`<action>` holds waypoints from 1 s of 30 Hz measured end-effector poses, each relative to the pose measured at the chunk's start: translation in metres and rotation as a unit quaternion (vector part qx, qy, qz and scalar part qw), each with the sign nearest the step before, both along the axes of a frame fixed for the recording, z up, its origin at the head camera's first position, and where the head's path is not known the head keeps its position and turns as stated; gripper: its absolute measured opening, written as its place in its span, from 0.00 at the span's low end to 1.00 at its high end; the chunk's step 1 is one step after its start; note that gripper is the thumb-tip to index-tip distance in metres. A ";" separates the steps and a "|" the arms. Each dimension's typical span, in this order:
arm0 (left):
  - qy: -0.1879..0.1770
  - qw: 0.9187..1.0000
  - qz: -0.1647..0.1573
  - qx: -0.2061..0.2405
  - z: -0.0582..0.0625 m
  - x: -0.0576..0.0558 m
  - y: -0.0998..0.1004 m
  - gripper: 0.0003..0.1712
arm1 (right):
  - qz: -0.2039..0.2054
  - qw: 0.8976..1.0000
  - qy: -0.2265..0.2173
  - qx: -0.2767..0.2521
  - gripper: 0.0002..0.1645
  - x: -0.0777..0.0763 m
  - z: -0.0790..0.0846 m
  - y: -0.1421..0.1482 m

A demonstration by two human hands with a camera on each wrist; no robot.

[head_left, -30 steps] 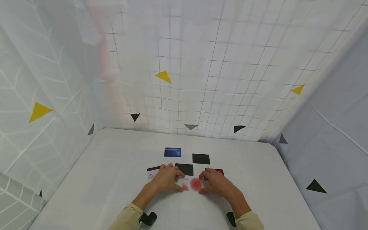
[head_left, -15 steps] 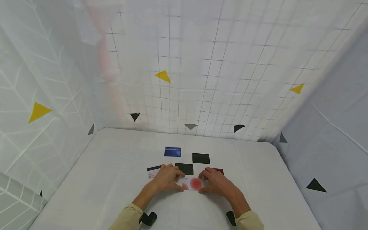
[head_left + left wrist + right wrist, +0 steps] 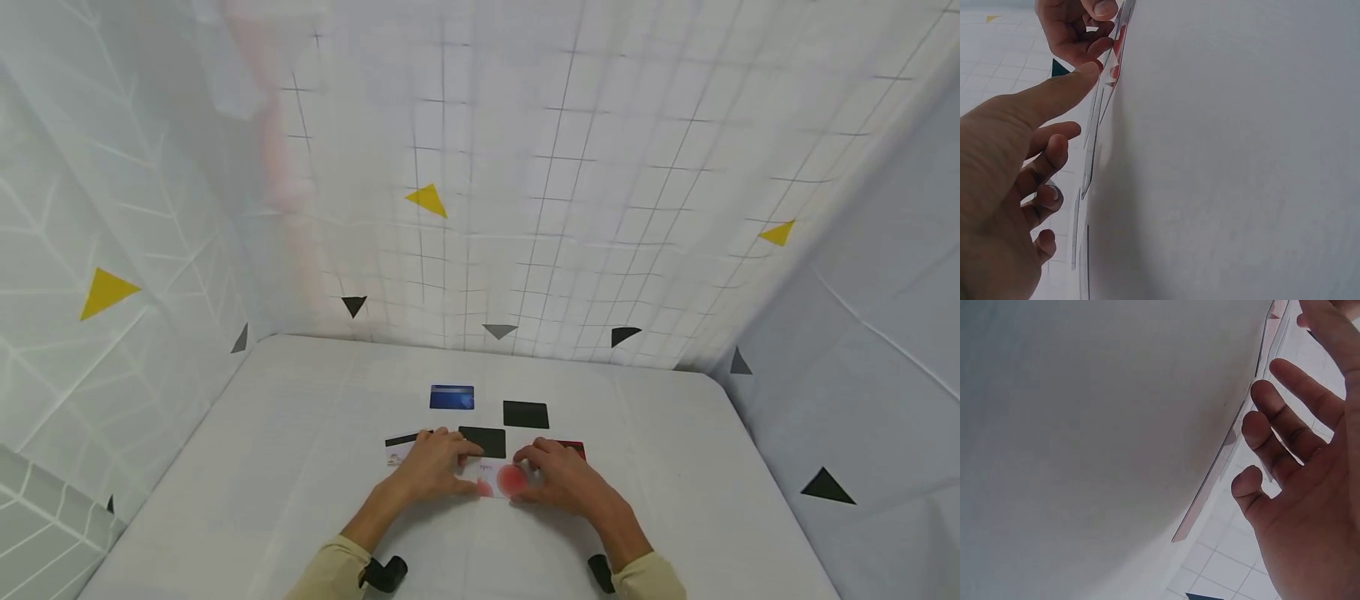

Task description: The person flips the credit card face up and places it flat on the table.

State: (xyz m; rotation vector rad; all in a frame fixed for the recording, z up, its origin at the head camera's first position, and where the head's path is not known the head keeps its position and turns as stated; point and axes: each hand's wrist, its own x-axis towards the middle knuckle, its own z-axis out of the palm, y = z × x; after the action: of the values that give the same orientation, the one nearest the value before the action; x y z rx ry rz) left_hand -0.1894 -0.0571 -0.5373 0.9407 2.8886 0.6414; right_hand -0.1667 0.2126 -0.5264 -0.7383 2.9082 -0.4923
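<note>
A white card with a pink-red circle (image 3: 498, 481) lies on the table in front of the person. At its left end the left hand (image 3: 431, 465) holds it, thumb at the near edge and index finger at the far edge. The right hand (image 3: 562, 477) grips the right end the same way and covers that end. Just beyond the card lies a black card (image 3: 483, 442). Under the left fingers a white card with a black stripe (image 3: 400, 450) is partly hidden. A red card (image 3: 576, 447) shows partly behind the right hand.
Farther back on the white table (image 3: 300, 450) lie a blue card (image 3: 452, 397) and another black card (image 3: 526, 414). White sheets with yellow and black triangles hang around the table. Dark wrist devices sit at the left cuff (image 3: 341, 557) and right cuff (image 3: 647, 575).
The right hand has shifted slightly left, its fingers now farther over the card with the red circle. The left hand and the other cards stay in place.
</note>
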 end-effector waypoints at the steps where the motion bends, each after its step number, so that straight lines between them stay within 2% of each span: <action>1: 0.001 1.000 0.002 0.002 0.001 0.000 -0.001 0.34 | 0.000 1.000 0.003 0.001 0.33 0.000 0.000 0.000; 5: 0.000 1.000 0.015 0.008 0.003 0.000 -0.006 0.34 | -0.001 1.000 0.007 0.001 0.34 0.000 0.001 -0.004; 12: 0.003 0.999 0.033 0.021 0.003 -0.002 -0.016 0.33 | -0.015 1.000 -0.020 -0.006 0.36 -0.003 0.002 -0.014; 18: 0.009 0.998 0.049 0.031 0.003 -0.002 -0.027 0.33 | 0.000 1.000 -0.023 -0.007 0.37 -0.008 0.005 -0.027; 22: 0.014 0.998 0.062 0.031 0.003 -0.003 -0.034 0.34 | -0.008 0.999 -0.031 -0.014 0.39 -0.011 0.004 -0.036; 30: 0.006 0.995 0.099 0.027 0.007 -0.002 -0.058 0.35 | 0.000 0.999 -0.034 -0.008 0.38 -0.019 0.006 -0.052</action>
State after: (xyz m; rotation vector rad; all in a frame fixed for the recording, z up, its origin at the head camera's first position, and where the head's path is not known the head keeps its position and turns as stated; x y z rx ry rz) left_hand -0.1915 -0.1153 -0.5306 0.6709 3.0151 0.7301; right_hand -0.1860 0.1608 -0.5205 -0.7107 2.8449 -0.5292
